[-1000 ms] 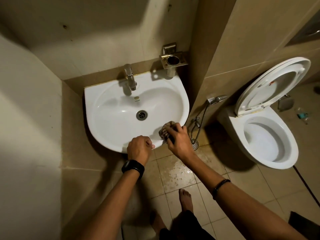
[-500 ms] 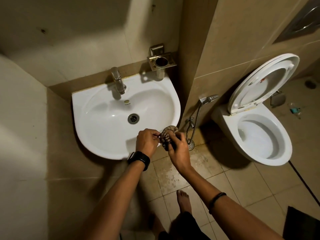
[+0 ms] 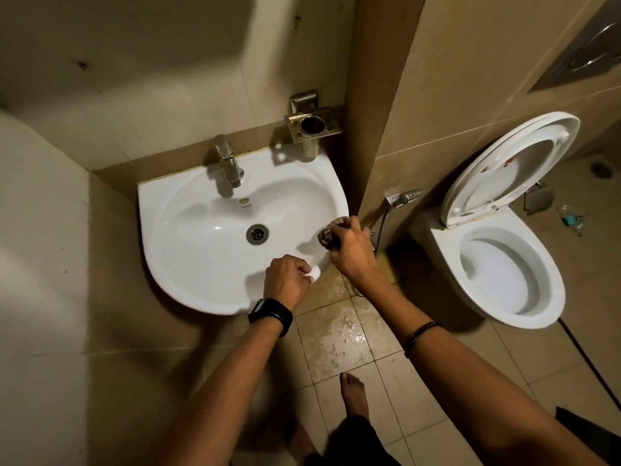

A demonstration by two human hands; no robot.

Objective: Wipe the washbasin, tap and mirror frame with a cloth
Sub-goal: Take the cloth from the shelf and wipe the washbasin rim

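While my right hand [image 3: 353, 250] keeps its fingers clenched round the bunched checked cloth [image 3: 327, 234] at the right rim of the washbasin [image 3: 188, 264], my left hand [image 3: 285, 280] sits in a loose fist on the near rim, holding nothing that I can make out. From the head camera, the risk I judge nearest is the floor: the tiles [image 3: 339, 334] just under the basin's near-right edge shine wet, and my bare foot [image 3: 353, 391] stands close behind that patch, so a slip while leaning forward is possible. The cloth is held as a tight wad, so it may skim the rim without covering much, and could drop to the wet floor if my grip eases. The tap [image 3: 228, 163] at the far edge is not yet reached; no mirror frame is in view.

As for containers, the basin bowl looks empty around its drain [image 3: 257, 234]. The metal tumbler holder [image 3: 312, 126] on the far wall appears empty. To the right, the toilet [image 3: 497, 270] stands lid-up with water in its bowl.
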